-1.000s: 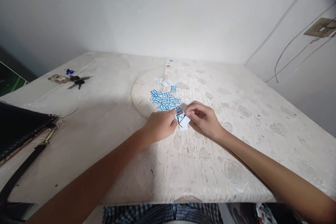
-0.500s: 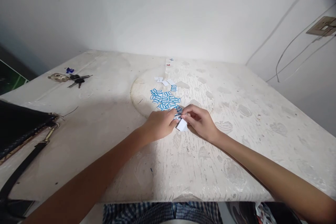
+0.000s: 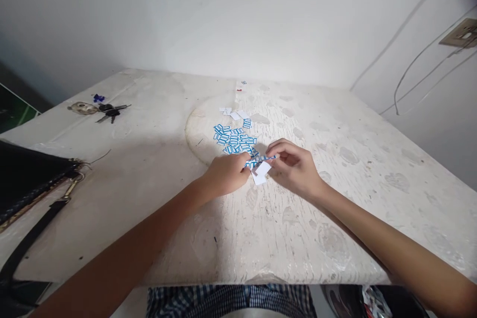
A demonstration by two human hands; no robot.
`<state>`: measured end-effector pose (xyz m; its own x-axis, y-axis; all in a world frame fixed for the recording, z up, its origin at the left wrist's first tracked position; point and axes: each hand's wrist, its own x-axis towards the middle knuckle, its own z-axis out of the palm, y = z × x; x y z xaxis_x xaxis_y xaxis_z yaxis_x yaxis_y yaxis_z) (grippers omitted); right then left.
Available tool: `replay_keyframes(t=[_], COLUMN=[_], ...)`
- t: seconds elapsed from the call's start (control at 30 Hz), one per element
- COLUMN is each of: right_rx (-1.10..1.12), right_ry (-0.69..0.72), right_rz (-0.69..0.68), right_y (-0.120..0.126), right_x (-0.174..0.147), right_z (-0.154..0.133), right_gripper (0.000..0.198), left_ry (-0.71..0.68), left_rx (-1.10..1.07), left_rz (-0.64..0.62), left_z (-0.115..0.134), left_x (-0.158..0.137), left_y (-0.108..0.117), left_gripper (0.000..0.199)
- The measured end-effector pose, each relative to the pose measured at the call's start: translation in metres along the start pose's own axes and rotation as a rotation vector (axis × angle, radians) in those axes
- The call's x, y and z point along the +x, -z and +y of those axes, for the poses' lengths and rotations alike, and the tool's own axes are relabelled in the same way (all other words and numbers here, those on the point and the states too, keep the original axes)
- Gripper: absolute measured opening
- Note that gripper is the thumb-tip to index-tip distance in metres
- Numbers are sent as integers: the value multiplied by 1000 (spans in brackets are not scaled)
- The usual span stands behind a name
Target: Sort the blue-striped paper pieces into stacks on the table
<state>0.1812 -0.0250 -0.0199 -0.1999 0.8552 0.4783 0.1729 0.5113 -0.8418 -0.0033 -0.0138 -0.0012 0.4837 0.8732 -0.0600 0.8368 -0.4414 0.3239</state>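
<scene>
My left hand [image 3: 227, 175] is closed in a pinch on the table, thumb and forefinger on the edge of a blue-and-white paper strip [image 3: 254, 163]. To its right, my right hand [image 3: 296, 165] is raised slightly, its fingertips pinched on a blue-edged paper piece [image 3: 271, 157]. Two plain white paper pieces [image 3: 260, 179] overlap between the hands, one tilted over the other. Just beyond my fingers lies a loose pile of small blue-outlined paper pieces [image 3: 233, 140]. Several blank white slips [image 3: 234, 116] lie behind that pile.
Keys on a ring [image 3: 110, 110] and a small blue scrap [image 3: 98, 98] lie at the back left. A black bag [image 3: 33, 179] with a strap [image 3: 33, 238] stands on the left. The plastic-covered table [image 3: 156, 238] meets a white wall; cables hang by an outlet [image 3: 460, 34].
My right hand has moved right, away from my left hand, with the blue-edged piece in its fingers. A second white piece now shows over the first. My left hand has barely moved.
</scene>
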Motion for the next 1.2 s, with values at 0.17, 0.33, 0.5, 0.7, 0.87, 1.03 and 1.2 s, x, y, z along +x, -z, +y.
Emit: replay_keyframes(t=[0.17, 0.33, 0.5, 0.7, 0.87, 1.03, 1.2], right_rx=[13, -44, -168, -313, -441, -463, -473], right_ry=[51, 82, 166, 428, 530, 522, 553], right_rz=[-39, 49, 22, -49, 11, -52, -142], right_y=[-8, -5, -3, -5, -3, -4, -2], right_x=[-5, -3, -5, -8, -9, -11, -7], right_z=[3, 1, 2, 7, 6, 4, 3], right_gripper=[13, 12, 14, 19, 20, 19, 19], left_ry=[-25, -23, -22, -21, -25, -31, -54], left_rx=[-52, -85, -84, -71, -64, -62, -63], left_rz=[-19, -51, -37, -38, -39, -33, -22], left_z=[-1, -1, -1, 1, 0, -1, -1], left_x=[-1, -2, -2, -2, -2, -2, -2], left_y=[3, 5, 5, 6, 5, 4, 4], left_gripper=[16, 14, 13, 12, 12, 11, 12])
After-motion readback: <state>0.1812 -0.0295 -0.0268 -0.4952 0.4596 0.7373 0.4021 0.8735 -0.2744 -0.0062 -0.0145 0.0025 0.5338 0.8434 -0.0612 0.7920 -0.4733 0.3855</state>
